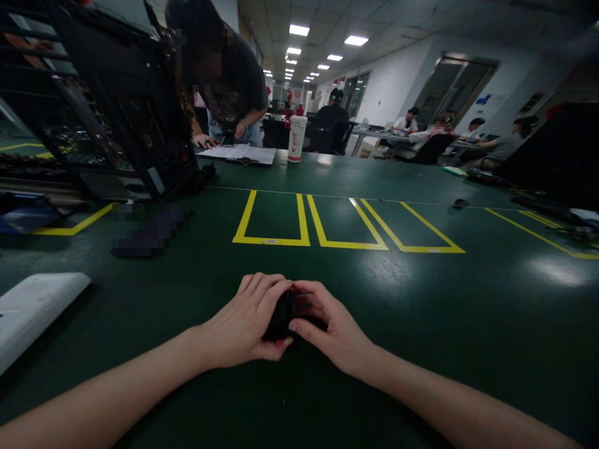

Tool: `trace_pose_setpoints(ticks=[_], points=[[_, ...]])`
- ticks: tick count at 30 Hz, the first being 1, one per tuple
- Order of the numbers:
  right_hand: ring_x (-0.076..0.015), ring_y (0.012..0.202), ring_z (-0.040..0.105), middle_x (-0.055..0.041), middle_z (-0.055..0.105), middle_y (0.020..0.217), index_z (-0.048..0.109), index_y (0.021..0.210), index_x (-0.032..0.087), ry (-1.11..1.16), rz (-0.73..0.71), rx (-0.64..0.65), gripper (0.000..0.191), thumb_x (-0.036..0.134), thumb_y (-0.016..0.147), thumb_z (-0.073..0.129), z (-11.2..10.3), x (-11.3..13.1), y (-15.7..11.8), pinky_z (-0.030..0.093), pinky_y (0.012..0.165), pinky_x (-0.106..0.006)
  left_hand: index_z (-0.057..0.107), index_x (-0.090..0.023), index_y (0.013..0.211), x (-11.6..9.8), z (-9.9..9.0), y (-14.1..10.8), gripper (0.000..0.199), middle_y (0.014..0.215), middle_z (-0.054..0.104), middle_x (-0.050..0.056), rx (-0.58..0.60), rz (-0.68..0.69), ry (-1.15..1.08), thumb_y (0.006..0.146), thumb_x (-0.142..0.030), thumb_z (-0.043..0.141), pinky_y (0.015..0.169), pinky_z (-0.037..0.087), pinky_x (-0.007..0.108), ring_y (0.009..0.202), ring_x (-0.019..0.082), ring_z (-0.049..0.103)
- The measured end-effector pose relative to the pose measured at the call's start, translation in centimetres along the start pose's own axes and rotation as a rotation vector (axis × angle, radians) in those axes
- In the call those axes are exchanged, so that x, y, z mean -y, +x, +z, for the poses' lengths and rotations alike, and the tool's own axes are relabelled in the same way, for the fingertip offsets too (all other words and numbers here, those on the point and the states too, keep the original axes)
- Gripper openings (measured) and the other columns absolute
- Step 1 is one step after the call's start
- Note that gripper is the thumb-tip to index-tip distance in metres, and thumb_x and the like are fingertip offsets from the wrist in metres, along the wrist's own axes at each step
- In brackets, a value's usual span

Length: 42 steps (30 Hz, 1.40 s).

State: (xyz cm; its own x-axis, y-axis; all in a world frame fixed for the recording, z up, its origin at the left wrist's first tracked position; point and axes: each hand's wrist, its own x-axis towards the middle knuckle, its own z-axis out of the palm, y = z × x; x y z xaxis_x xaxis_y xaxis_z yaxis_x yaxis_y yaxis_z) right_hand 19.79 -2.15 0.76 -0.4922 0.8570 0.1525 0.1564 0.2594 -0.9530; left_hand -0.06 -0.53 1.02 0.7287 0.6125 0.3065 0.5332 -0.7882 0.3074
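Near the front middle of the green table (178, 399), a small black object (282, 312) with rounded sides sits between my two hands. Its exact kind cannot be made out, as fingers cover much of it. My left hand (250, 318) is closed around its left side, fingers over the top and thumb low at the front. My right hand (330, 324) curls in from the right, with fingertips and thumb at the object's right edge.
Yellow tape outlines (271, 241) mark the table ahead. An open computer case (126, 118) stands at the left, a white device (37, 312) nearer. Across the table a person (229, 81) leans over papers (243, 153) beside a paper cup (296, 138).
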Motion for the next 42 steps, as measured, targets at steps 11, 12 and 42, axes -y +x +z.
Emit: trace_pose_setpoints(ticks=[11,12,42], points=[[-0.0189,0.109,0.05,-0.0036,0.046,0.117,0.05,0.105,0.025,-0.103,-0.129,0.009,0.026,0.018,0.081,0.059,-0.1,-0.24,-0.36,0.046,0.094,-0.04,0.022,-0.019,0.13,0.1,0.07,-0.04,0.068,0.122,0.043,0.014,-0.016,0.004,-0.008,0.074,-0.027,0.061,0.088,0.035,0.049,0.107,0.032,0.043],[-0.0183,0.108,0.051,-0.0035,0.047,0.115,0.05,0.105,0.025,-0.096,-0.123,0.002,0.025,0.017,0.082,0.059,-0.05,-0.2,-0.32,0.047,0.093,-0.039,0.022,-0.019,0.13,0.05,0.03,-0.03,0.068,0.122,0.043,0.014,-0.013,0.0,-0.009,0.075,-0.028,0.061,0.088,0.035,0.049,0.107,0.032,0.043],[-0.0188,0.108,0.05,-0.0046,0.046,0.115,0.05,0.108,0.024,-0.091,-0.133,0.029,0.029,0.017,0.081,0.059,-0.48,-0.31,-0.27,0.045,0.095,-0.04,0.024,-0.015,0.128,-0.02,0.12,0.12,0.068,0.12,0.044,0.015,-0.025,0.016,0.022,0.073,-0.026,0.063,0.088,0.036,0.047,0.106,0.031,0.043]])
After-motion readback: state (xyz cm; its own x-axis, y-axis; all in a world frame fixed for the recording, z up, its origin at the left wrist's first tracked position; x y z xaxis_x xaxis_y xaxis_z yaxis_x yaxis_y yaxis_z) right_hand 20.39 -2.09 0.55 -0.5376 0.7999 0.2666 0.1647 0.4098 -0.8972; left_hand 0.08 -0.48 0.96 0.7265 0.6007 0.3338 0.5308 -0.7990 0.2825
